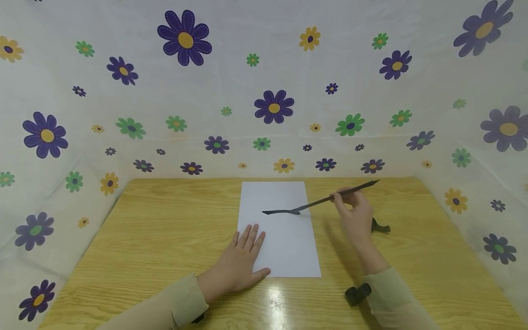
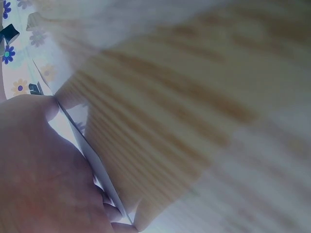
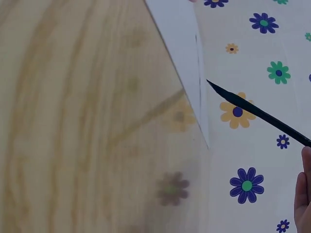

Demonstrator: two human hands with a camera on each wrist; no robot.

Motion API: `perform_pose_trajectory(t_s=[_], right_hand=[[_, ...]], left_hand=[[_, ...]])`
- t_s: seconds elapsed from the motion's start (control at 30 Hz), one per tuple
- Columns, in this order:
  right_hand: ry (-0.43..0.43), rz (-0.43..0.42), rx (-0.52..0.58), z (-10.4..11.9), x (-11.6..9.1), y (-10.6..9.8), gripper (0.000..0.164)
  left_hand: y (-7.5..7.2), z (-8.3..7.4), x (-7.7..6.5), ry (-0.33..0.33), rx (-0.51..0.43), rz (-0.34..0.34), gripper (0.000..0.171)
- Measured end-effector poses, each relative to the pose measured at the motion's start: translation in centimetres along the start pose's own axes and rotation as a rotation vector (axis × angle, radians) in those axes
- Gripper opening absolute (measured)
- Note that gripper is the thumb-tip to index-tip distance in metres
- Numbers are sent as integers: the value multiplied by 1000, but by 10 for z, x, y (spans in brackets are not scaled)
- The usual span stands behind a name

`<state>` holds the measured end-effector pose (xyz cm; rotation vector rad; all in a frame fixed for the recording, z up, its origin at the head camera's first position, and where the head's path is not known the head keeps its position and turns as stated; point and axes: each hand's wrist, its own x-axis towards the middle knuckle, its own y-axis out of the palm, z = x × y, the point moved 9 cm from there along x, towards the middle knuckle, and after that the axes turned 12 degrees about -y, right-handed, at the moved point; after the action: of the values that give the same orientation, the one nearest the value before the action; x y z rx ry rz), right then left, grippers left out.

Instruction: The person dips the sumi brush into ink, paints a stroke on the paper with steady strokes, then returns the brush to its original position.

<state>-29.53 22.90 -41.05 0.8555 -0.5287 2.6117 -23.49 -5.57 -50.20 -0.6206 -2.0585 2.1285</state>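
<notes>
Here, the right hand (image 1: 358,221) pinches the brush (image 3: 262,114), the left hand (image 1: 236,266) lies spread on the paper (image 1: 286,245); if its press slackens, brush drag could skew the stroke (image 1: 281,211).

White cloth (image 1: 231,82) with purple, yellow and green flowers (image 1: 274,108) hangs from nine o'clock through twelve to three around the wood-grained tabletop (image 1: 165,233); glare (image 1: 275,298) shines at six.

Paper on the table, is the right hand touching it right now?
Apart. The head view shows a strip of tabletop between the right hand and the paper; the brush it holds spans that gap.
</notes>
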Motion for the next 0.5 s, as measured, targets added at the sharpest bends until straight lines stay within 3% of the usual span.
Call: perform_pose_trajectory(t_s=[0.5], right_hand=[[-135, -60, 87, 21, 16, -18, 9]], left_hand=[[-3, -1, -1, 10, -18, 0, 92]])
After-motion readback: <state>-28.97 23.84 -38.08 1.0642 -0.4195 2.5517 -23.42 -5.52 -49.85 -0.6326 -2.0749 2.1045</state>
